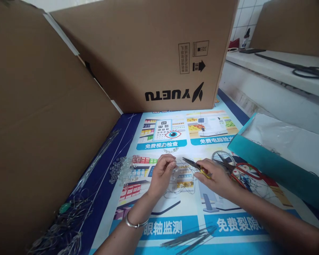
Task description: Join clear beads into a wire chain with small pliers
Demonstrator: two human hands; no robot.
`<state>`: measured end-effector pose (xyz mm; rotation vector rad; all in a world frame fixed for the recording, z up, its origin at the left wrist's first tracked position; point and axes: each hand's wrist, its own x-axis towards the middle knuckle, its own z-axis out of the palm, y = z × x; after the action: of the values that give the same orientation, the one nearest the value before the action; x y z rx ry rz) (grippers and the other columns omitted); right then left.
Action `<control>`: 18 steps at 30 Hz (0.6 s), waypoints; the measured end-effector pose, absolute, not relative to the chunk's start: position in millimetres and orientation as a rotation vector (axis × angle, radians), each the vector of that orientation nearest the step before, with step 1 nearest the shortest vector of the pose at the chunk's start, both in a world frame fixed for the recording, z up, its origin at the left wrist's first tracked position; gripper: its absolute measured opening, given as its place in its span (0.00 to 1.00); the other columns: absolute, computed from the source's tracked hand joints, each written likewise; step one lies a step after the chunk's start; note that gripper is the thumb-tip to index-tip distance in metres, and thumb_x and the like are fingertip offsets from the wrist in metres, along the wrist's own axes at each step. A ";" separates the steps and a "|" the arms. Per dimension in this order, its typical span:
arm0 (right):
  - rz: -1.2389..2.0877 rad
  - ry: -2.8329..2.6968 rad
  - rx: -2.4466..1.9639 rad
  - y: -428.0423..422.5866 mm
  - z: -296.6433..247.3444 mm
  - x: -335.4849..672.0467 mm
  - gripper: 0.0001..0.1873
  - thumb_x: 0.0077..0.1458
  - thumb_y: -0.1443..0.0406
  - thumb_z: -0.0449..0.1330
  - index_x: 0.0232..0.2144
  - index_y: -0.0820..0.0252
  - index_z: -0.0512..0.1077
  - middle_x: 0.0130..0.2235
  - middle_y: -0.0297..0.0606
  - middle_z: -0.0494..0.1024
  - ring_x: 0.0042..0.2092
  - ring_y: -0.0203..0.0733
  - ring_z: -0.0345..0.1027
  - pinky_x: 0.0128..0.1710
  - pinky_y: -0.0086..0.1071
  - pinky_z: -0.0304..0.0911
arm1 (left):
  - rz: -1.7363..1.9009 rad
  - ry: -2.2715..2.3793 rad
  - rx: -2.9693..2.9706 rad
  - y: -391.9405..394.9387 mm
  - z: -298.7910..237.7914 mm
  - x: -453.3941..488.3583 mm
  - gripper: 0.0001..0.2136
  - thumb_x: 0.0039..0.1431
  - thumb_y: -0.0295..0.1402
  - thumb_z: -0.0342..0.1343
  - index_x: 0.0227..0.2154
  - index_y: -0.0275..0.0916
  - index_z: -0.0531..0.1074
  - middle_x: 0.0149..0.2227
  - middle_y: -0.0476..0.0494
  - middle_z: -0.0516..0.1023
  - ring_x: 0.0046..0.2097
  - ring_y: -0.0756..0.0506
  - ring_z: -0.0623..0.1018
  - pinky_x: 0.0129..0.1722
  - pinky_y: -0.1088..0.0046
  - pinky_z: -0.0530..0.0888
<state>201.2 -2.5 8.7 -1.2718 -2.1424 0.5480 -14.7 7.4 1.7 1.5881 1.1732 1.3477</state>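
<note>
Apparently pinching thin wire (181, 192) in left grip (161, 173), clasping pliers (191, 163) in right grip (215, 176); expect light, springy, kink-prone handling; hold near ends.

Pliers (194, 165) here are yellow-handled (dark tips though), scissors (232, 168) red-handled, beads (121, 170) clear, box (268, 165) teal outside, tablecloth (189, 221) blue with cartoon pictures.

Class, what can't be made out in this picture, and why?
Head view:
Anything pinched by the bare left hand: hidden by curled fingers.
Handles of the dark, yellow-handled metal pliers: mostly covered by the bare right hand.
Right end of the open, rectangular teal box: cut off by picture edge.
Clear, round, glassy beads: too small and crowded to count.
</note>
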 end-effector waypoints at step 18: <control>-0.016 -2.565 -1.193 -4.2 21.3 203.8 0.15 0.57 0.60 0.53 0.43 0.62 0.68 0.39 0.45 0.71 0.43 0.48 0.62 0.43 0.41 0.57 | 1.278 1.149 1.557 1.6 1.8 -15.2 0.07 0.61 0.34 0.48 0.31 0.37 0.64 0.30 0.46 0.69 0.34 0.49 0.69 0.37 0.72 0.67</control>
<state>203.8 -4.2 21.3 -1.1935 -2.5646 -0.0160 -15.2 1.6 1.8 1.5565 1.1494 1.2777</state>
